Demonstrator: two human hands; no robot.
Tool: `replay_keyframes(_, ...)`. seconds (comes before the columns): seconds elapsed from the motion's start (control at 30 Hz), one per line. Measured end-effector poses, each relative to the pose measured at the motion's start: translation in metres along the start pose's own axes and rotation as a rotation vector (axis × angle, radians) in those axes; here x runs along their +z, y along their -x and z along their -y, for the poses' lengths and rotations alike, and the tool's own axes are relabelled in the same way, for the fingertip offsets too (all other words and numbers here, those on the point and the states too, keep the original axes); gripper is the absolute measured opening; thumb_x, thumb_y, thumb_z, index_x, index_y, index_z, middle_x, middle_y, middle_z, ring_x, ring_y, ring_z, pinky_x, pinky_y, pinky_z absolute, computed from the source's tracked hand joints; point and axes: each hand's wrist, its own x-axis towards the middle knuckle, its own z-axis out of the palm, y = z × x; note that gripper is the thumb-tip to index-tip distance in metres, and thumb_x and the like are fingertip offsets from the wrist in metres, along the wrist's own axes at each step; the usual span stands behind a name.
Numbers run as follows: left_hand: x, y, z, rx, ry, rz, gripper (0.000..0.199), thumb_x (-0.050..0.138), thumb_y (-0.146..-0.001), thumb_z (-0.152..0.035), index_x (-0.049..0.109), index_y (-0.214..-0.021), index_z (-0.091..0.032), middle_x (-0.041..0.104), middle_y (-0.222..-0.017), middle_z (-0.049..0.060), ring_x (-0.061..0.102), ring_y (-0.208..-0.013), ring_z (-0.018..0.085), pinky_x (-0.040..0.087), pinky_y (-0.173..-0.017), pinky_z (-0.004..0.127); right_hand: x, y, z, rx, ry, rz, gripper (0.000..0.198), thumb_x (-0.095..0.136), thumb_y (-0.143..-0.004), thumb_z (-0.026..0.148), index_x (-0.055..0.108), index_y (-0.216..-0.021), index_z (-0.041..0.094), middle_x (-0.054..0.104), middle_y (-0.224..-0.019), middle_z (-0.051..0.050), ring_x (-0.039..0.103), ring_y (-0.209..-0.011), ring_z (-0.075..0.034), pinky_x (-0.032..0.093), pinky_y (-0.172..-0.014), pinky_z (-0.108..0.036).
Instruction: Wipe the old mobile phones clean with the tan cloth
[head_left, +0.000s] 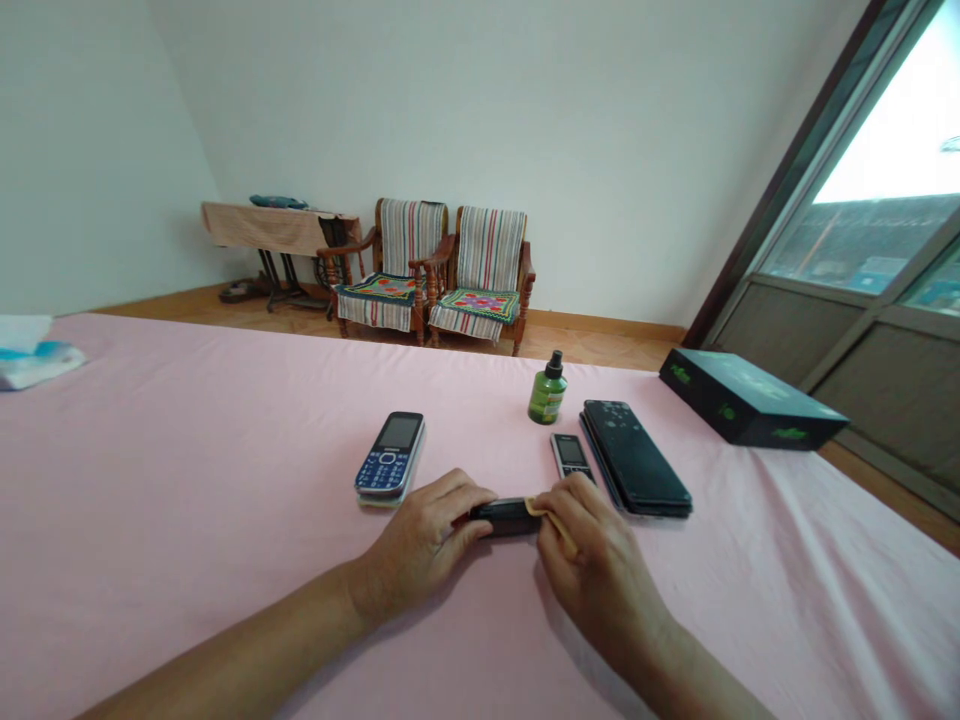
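Note:
My left hand (431, 535) grips one end of a black mobile phone (504, 517), which is held edge-on so its face cannot be made out. Pinched in my right hand (596, 560) is a yellow cloth (559, 530), pressed against the phone's other end. Beyond my left hand, a blue keypad phone (390, 455) rests on something thin and pale. A small keypad phone (571, 455) lies just past my right hand, partly hidden by it. Beside that phone is a stack of large dark phones or tablets (636, 455).
A green spray bottle (547, 390) stands upright near the far edge of the pink-covered table (187, 500). A black box (750, 395) sits at the far right, a tissue pack (34, 355) at the far left. Two wooden chairs (480, 255) stand by the wall.

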Motion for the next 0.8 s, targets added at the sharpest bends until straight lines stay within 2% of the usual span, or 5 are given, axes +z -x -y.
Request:
replay_keyframes(0.2, 0.000, -0.002, 0.004, -0.028, 0.005, -0.015, 0.019, 0.057, -0.094, -0.019, 0.064, -0.112, -0.019, 0.063, -0.095, 0.006, 0.060, -0.087, 0.019, 0.048, -0.078, 0.030, -0.003, 0.002, -0.009, 0.049, 0.033, -0.067, 0.019, 0.045, -0.088, 0.006, 0.061, -0.089, 0.016, 0.054, -0.081, -0.006, 0.053, -0.075, -0.021, 0.046, -0.069, -0.033)
replay_keyframes(0.4, -0.001, -0.002, -0.001, -0.034, 0.038, 0.003, 0.022, 0.057, -0.095, -0.028, 0.064, -0.112, -0.018, 0.062, -0.091, 0.006, 0.058, -0.083, 0.020, 0.048, -0.075, 0.030, 0.006, 0.002, 0.002, -0.035, -0.046, 0.019, 0.026, 0.041, -0.091, 0.004, 0.062, -0.104, 0.014, 0.055, -0.084, -0.008, 0.052, -0.076, -0.021, 0.047, -0.069, -0.034)
replay_keyframes(0.67, -0.001, -0.003, -0.005, -0.041, 0.066, 0.007, 0.019, 0.054, -0.098, -0.029, 0.065, -0.107, -0.017, 0.061, -0.092, 0.006, 0.058, -0.085, 0.019, 0.047, -0.075, 0.030, 0.014, -0.003, 0.021, -0.084, -0.041, 0.120, 0.025, 0.044, -0.091, 0.004, 0.063, -0.104, 0.015, 0.059, -0.090, -0.010, 0.052, -0.081, -0.023, 0.048, -0.069, -0.037)
replay_keyframes(0.8, -0.001, -0.003, -0.005, -0.012, 0.063, 0.010, 0.022, 0.056, -0.097, -0.033, 0.065, -0.107, -0.017, 0.061, -0.091, 0.006, 0.059, -0.085, 0.019, 0.048, -0.075, 0.030, 0.010, -0.003, 0.018, -0.042, -0.028, 0.116, 0.023, 0.044, -0.088, 0.004, 0.063, -0.097, 0.015, 0.056, -0.086, -0.009, 0.052, -0.079, -0.022, 0.048, -0.068, -0.036)
